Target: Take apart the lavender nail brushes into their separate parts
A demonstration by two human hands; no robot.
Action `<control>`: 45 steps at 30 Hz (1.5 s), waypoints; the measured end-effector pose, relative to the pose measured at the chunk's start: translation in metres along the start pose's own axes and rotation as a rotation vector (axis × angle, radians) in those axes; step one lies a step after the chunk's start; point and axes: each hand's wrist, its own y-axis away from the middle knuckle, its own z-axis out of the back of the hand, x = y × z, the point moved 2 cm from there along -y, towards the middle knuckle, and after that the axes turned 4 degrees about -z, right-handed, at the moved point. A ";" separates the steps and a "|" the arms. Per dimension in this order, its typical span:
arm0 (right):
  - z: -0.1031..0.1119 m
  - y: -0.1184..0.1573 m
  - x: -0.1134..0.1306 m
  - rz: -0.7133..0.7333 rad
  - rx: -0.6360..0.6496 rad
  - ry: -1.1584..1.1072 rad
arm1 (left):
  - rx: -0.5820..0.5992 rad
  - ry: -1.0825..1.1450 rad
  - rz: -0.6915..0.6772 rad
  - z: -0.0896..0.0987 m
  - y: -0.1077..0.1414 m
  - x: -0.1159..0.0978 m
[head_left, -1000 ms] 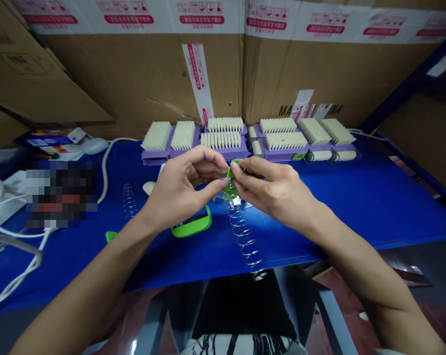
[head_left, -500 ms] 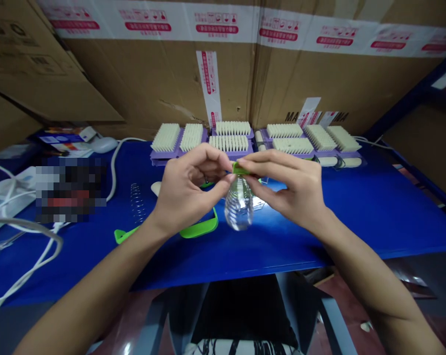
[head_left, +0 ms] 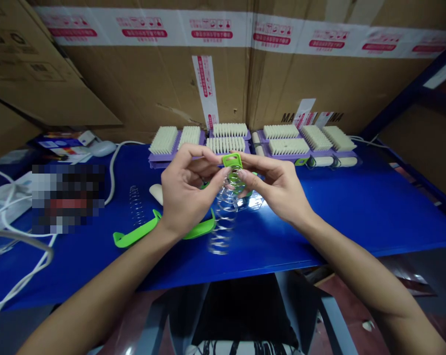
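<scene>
In the middle of the view, my left hand and my right hand meet at a small green plastic piece, pinched between their fingertips. A metal spring hangs below it, its top coils between my thumbs and its lower end over the blue table. Behind and left of my left wrist lie green plastic strips, and a second spring stands out beside them. A cream rounded piece shows partly behind my left hand. Some clear, shiny parts lie beneath my right hand.
Purple-based brushes with cream bristles line the back of the blue table, before a cardboard wall. White cables, a computer mouse and a pixelated patch are on the left. A chair is below the front edge.
The green piece has tilted to show its opening, and the spring has swung down and left and looks longer. My right hand has shifted left, with its thumb now at the top coils.
</scene>
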 end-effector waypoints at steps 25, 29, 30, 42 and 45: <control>0.014 -0.002 0.014 0.279 0.117 0.529 | 0.049 0.210 0.472 -0.003 -0.004 0.005; 0.015 -0.003 0.010 0.191 0.139 0.397 | 0.041 0.243 0.505 -0.004 -0.004 0.006; 0.016 -0.003 0.009 0.178 0.145 0.378 | 0.038 0.238 0.505 -0.004 -0.004 0.006; 0.017 -0.009 0.007 0.194 0.091 0.269 | 0.050 0.273 0.526 -0.003 -0.003 0.002; 0.019 -0.009 0.007 0.334 -0.031 0.348 | 0.058 0.310 0.532 -0.004 -0.001 -0.002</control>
